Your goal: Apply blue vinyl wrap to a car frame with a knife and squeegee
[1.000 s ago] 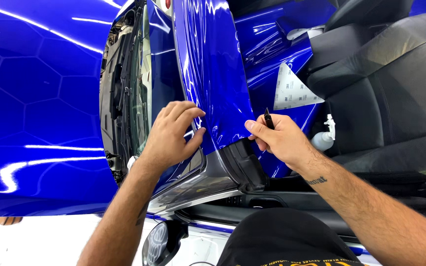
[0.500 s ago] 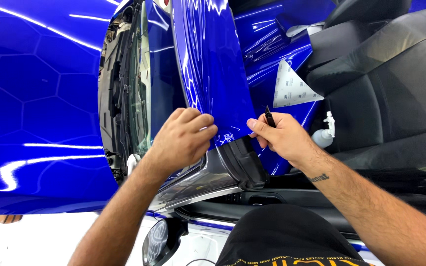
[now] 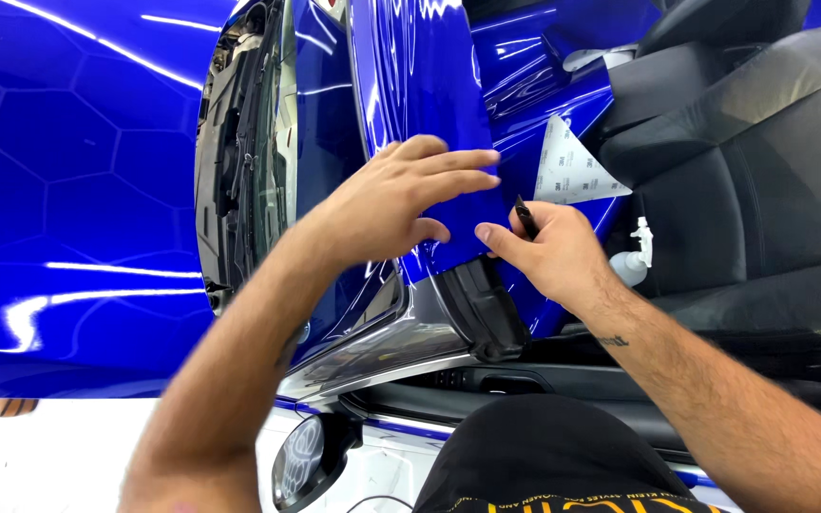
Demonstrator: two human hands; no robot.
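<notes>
1. Left hand (image 3: 396,204): lies flat on the blue film (image 3: 429,104), hiding the film under its palm; its forearm runs off the bottom edge.
2. Right hand (image 3: 548,252): grips a thin black tool (image 3: 525,217) whose lower part is buried in the fist, so its kind cannot be told.
3. Spray bottle (image 3: 634,256): only the white nozzle shows past the right wrist.
4. Backing paper (image 3: 572,171): print too small to make out.
5. Seat (image 3: 762,190): cut off by the right edge.
</notes>
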